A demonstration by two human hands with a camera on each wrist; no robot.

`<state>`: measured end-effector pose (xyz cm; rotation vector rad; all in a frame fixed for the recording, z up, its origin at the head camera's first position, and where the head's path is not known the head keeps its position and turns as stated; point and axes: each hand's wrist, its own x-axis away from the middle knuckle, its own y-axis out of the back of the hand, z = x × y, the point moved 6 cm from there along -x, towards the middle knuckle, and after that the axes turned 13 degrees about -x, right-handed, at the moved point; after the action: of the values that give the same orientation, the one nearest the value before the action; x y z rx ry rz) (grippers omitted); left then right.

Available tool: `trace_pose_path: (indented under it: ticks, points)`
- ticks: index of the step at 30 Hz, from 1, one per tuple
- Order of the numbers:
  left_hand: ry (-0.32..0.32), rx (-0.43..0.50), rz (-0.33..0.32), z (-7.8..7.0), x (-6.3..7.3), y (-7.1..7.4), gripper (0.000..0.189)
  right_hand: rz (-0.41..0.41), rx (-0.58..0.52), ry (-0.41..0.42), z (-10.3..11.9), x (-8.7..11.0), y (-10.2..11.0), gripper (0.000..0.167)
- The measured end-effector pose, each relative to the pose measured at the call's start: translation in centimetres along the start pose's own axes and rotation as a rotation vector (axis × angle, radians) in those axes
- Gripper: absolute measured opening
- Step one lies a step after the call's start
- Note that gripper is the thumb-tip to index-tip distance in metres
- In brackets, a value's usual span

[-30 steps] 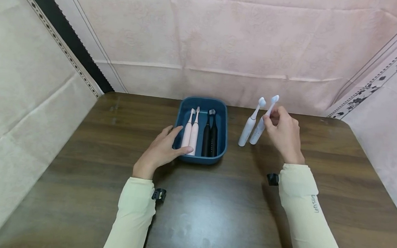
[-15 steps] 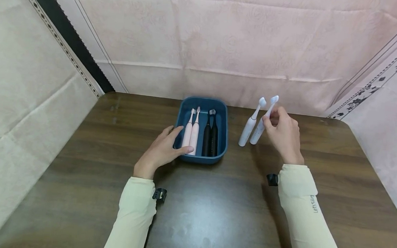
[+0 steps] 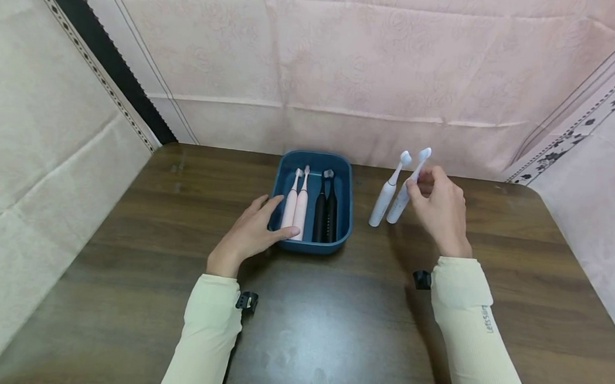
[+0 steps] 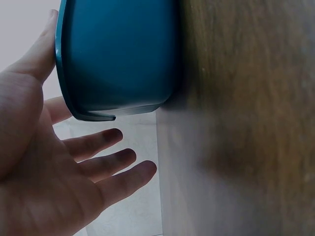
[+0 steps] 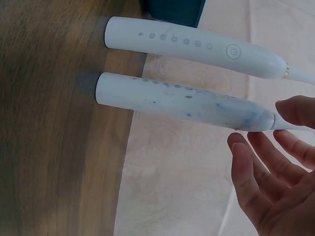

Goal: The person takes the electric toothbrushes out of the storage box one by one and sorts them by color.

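Note:
My right hand (image 3: 441, 212) pinches the neck of a white electric toothbrush (image 3: 399, 203) standing on its base. In the right wrist view, blue smudges mark that brush's handle (image 5: 172, 102). Just left of it, a second white electric toothbrush (image 3: 383, 203) stands upright, apart from my fingers. My left hand (image 3: 255, 227) rests at the near left corner of a dark blue bin (image 3: 309, 247), thumb over the rim. Its other fingers (image 4: 120, 184) are spread along the outside. Inside the bin lie two pale pink electric toothbrushes (image 3: 300, 212) on the left and two black ones (image 3: 331, 217) on the right.
The brown wooden table (image 3: 320, 334) reaches back to a pale pink cloth backdrop (image 3: 358, 60). More light cloth hangs at the left and right sides. A small black camera sits on each wrist, over pale green sleeves (image 3: 210, 315).

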<state>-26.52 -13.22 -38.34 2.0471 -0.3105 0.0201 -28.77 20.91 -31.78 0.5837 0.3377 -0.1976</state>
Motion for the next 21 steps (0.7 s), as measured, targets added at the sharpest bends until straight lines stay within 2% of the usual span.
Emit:
trace_pose_path:
  ticks: [13,21]
  points:
    - [-0.007,0.006,-0.001,-0.2,0.1,0.0,0.088,-0.049,-0.012,-0.015,0.8,1.6,1.9,0.033]
    - [-0.014,0.013,0.005,-0.2,0.1,0.0,0.088,-0.121,0.005,0.033,2.7,2.9,3.6,0.029]
